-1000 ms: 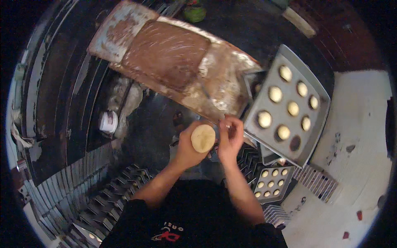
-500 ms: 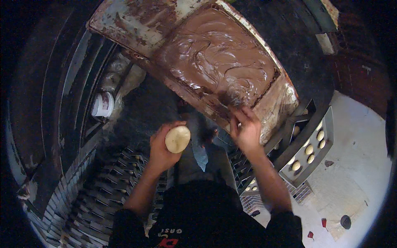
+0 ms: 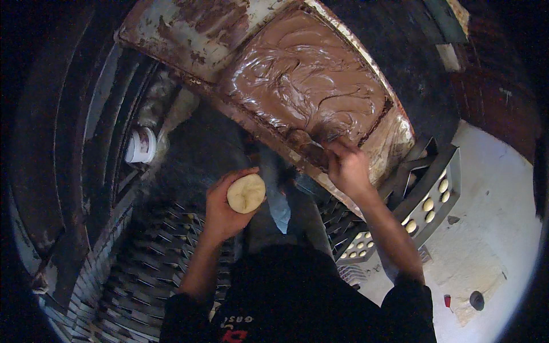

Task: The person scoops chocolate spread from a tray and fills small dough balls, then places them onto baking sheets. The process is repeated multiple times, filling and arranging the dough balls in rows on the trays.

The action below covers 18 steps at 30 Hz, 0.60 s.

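My left hand [image 3: 224,208] is wrapped around a pale round biscuit [image 3: 246,194], its flat face turned up and slightly marked in the middle. Whether more biscuits lie beneath it is hidden. Over the near right edge of a wide tray [image 3: 203,88], my right hand [image 3: 349,166] has its fingers closed on a dark, chocolate-coated thing [image 3: 311,150]; its exact kind does not show. Glossy melted chocolate [image 3: 309,74] fills most of the tray in swirls, and its far left part is bare and smeared.
Metal baking trays [image 3: 452,171] with pale round pieces stand at the right. Many slotted racks or trays [image 3: 148,268] lie low at the left, below a white tub [image 3: 141,145]. A light blue pointed cloth or bag [image 3: 279,214] hangs between my arms. A red object [image 3: 448,300] lies on the floor.
My right hand has shifted slightly right and down, drawing the chocolate-coated thing toward the tray's near edge. My left hand keeps the biscuit in almost the same place.
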{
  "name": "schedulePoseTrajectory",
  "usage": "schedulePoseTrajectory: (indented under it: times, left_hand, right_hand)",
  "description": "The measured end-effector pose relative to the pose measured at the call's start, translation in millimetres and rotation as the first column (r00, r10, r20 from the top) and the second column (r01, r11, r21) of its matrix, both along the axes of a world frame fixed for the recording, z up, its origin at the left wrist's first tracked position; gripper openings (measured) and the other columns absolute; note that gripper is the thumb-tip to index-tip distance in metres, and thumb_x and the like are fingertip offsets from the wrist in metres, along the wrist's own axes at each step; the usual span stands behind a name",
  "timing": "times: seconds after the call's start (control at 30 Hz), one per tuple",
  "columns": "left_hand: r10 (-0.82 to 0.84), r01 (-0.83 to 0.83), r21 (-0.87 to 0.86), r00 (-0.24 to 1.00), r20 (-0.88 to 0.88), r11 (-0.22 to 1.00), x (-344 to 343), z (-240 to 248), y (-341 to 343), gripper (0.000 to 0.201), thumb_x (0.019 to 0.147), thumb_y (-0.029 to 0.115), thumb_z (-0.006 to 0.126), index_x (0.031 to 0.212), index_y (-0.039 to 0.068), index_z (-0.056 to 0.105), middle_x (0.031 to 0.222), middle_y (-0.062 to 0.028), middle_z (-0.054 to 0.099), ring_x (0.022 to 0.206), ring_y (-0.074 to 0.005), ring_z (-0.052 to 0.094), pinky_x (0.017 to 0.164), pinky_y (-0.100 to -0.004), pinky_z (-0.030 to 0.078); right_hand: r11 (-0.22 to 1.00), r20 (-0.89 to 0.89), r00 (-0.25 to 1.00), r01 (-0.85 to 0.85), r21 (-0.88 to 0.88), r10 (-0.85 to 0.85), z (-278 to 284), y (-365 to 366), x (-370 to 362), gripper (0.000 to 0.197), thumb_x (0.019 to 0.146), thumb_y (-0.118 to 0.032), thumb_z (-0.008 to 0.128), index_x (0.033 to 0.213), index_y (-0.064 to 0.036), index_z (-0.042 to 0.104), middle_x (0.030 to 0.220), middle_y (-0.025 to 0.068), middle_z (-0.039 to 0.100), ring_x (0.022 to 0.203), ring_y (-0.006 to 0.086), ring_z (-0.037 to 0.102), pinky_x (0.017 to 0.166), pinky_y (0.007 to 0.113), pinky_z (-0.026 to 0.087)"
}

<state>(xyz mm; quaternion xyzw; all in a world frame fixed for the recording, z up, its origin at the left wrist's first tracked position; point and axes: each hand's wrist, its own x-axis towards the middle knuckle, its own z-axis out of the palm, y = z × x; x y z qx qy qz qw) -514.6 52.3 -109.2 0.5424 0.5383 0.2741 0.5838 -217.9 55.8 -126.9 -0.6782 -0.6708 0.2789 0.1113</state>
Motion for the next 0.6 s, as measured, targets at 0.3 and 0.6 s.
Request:
schedulePoseTrajectory:
  times: [0.3, 0.6]
  left_hand:
    - [0.141, -0.148, 0.085, 0.987, 0.082, 0.985, 18, -12, 0, 0.046, 0.07, -0.002, 0.083, 0.111, 0.002, 0.062, 0.111, -0.0109, 0.062, 0.104, -0.0213, 0.062, 0.091, -0.034, 0.052]
    - [0.131, -0.078, -0.183, 0.946, 0.297, 0.98, 51, 58, 29, 0.045, 0.072, -0.002, 0.083, 0.112, 0.003, 0.063, 0.109, -0.0062, 0.068, 0.1, -0.0145, 0.065, 0.091, -0.0317, 0.052]
  right_hand:
    - [0.997, -0.175, 0.985, 0.02, 0.081, -0.006, -30, 7, -20, 0.017, 0.088, 0.001, 0.066, 0.103, -0.0019, 0.072, 0.09, 0.0171, 0.067, 0.086, 0.0349, 0.068, 0.077, 0.04, 0.054]
    - [0.972, -0.708, 0.706, 0.147, 0.182, 0.026, 98, 0, -45, 0.01, 0.087, 0.002, 0.073, 0.096, -0.0009, 0.072, 0.095, 0.0144, 0.069, 0.085, 0.0239, 0.066, 0.077, 0.032, 0.052]
